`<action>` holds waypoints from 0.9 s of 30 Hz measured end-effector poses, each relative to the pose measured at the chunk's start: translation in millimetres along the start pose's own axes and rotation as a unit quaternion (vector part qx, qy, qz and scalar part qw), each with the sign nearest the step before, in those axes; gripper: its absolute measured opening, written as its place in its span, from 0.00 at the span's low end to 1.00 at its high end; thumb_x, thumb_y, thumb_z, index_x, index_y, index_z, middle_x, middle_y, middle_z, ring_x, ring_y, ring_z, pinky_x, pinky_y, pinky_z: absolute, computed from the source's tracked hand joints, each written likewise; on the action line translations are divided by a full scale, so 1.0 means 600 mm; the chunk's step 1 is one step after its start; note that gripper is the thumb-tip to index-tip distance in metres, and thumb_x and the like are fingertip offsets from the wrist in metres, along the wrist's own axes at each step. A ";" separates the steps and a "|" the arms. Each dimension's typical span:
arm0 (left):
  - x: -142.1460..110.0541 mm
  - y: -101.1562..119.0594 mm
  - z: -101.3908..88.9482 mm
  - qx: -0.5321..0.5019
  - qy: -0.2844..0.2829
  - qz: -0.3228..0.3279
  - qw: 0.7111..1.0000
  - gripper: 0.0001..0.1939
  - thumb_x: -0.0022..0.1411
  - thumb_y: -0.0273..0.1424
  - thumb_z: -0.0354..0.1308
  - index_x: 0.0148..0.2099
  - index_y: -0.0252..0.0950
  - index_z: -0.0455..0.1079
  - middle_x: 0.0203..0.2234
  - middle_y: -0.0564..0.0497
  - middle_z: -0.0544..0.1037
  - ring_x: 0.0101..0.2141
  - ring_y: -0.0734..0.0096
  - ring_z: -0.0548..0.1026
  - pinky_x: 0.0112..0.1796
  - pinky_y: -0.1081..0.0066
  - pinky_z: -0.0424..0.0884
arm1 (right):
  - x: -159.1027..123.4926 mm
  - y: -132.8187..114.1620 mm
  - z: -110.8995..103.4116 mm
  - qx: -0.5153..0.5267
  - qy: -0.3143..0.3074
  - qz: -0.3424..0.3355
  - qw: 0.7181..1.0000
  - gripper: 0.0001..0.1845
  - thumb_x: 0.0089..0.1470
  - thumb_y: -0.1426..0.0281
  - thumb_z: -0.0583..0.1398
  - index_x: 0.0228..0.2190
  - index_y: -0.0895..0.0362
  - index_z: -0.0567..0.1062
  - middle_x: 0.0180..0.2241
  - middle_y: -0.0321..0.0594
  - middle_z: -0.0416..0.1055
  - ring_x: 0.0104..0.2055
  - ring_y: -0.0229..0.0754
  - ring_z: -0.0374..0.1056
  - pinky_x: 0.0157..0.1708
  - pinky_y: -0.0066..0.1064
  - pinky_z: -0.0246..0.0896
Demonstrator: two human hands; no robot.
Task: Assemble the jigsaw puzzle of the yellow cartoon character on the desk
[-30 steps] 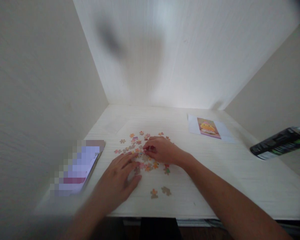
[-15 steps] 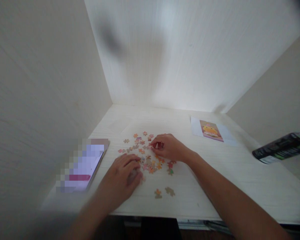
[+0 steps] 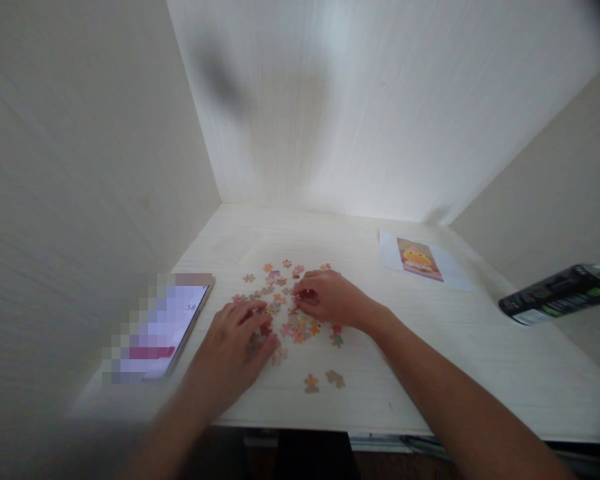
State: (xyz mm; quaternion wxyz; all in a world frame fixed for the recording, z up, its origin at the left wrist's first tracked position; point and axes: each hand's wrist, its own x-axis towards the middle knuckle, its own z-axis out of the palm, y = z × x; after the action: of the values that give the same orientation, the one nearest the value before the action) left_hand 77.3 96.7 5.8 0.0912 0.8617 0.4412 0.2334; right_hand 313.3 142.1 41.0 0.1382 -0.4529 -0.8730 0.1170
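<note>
Loose jigsaw puzzle pieces [image 3: 299, 328], in pink, orange, yellow and tan, lie in a scattered group on the white table [image 3: 375, 400]. At the left edge of the group rests my left hand [image 3: 240, 337], its fingers bent and the thumb apart from them, with some pieces beneath and beside it. My right hand [image 3: 327, 297] reaches over the group from the right. Its thumb and fingertips come together on a small pinkish puzzle piece [image 3: 296, 292], which the fingers partly hide. Two pieces lie nearer the front edge, one orange and tan [image 3: 311, 384] and one brownish [image 3: 335, 379].
A phone [image 3: 165, 333] with a lit, partly blurred screen lies at the left. On the right are a printed picture of a yellow figure [image 3: 420, 259] on white paper and a dark can [image 3: 555, 295]. Pale walls [image 3: 290, 133] enclose the back and sides.
The view has shifted slightly. My left hand has drawn a little to the left, uncovering pink pieces near its thumb. My right hand stays at about the same spot among the pieces.
</note>
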 end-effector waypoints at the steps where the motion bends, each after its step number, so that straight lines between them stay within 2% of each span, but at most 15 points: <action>1: 0.000 -0.001 0.001 0.002 0.003 -0.006 1.000 0.14 0.63 0.39 0.53 0.48 0.40 0.70 0.53 0.49 0.70 0.55 0.60 0.63 0.60 0.50 0.58 | 0.000 0.000 0.000 0.001 -0.003 0.000 1.000 0.07 0.54 0.70 0.59 0.31 0.58 0.77 0.30 0.40 0.73 0.32 0.37 0.64 0.34 0.28 0.54; 8: 0.000 -0.001 -0.001 0.015 0.028 -0.045 0.998 0.16 0.62 0.40 0.54 0.47 0.38 0.72 0.48 0.46 0.72 0.51 0.57 0.66 0.54 0.51 0.65 | -0.001 0.010 0.007 0.021 -0.001 0.010 1.000 0.08 0.54 0.69 0.59 0.32 0.58 0.78 0.29 0.39 0.73 0.30 0.35 0.64 0.33 0.27 0.54; 12: 0.004 0.006 -0.004 0.034 0.006 -0.046 0.998 0.19 0.63 0.43 0.53 0.52 0.42 0.70 0.50 0.45 0.68 0.50 0.58 0.65 0.52 0.51 0.66 | 0.001 0.031 0.006 0.025 0.058 0.013 0.998 0.09 0.56 0.70 0.58 0.33 0.58 0.79 0.28 0.39 0.73 0.29 0.35 0.64 0.33 0.27 0.55; 15: 0.006 0.009 -0.006 0.063 -0.020 -0.019 0.998 0.21 0.64 0.45 0.51 0.57 0.47 0.66 0.58 0.47 0.62 0.57 0.55 0.60 0.56 0.48 0.61 | 0.000 0.055 -0.002 0.016 0.120 0.031 0.992 0.10 0.57 0.71 0.57 0.31 0.60 0.78 0.27 0.40 0.73 0.28 0.35 0.64 0.32 0.27 0.56; 18: 0.007 0.008 -0.006 0.082 -0.039 0.004 0.996 0.22 0.65 0.45 0.48 0.59 0.47 0.64 0.62 0.49 0.60 0.60 0.55 0.57 0.57 0.47 0.59 | -0.002 0.082 -0.008 0.006 0.164 0.067 0.984 0.10 0.56 0.71 0.57 0.30 0.60 0.78 0.28 0.40 0.73 0.28 0.35 0.64 0.33 0.27 0.56; 22: 0.008 0.003 -0.005 0.072 -0.043 0.053 0.995 0.22 0.66 0.45 0.47 0.57 0.45 0.65 0.59 0.51 0.67 0.59 0.58 0.62 0.58 0.47 0.58 | -0.003 0.112 -0.004 0.009 0.185 0.103 0.977 0.09 0.55 0.72 0.57 0.30 0.60 0.78 0.28 0.40 0.74 0.28 0.35 0.64 0.32 0.27 0.56; 27: 0.009 -0.005 0.000 0.045 -0.031 0.107 0.993 0.21 0.65 0.45 0.49 0.56 0.44 0.66 0.54 0.54 0.73 0.56 0.60 0.67 0.58 0.47 0.57 | 0.000 0.123 0.010 0.027 0.180 0.115 0.976 0.08 0.54 0.71 0.58 0.29 0.60 0.78 0.28 0.39 0.74 0.28 0.34 0.64 0.32 0.26 0.55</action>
State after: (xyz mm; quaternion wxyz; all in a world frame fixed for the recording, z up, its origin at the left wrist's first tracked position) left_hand 78.1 102.9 6.4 0.0407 0.9142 0.3530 0.1946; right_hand 366.9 183.2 11.3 0.2908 -0.5604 -0.7722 0.0717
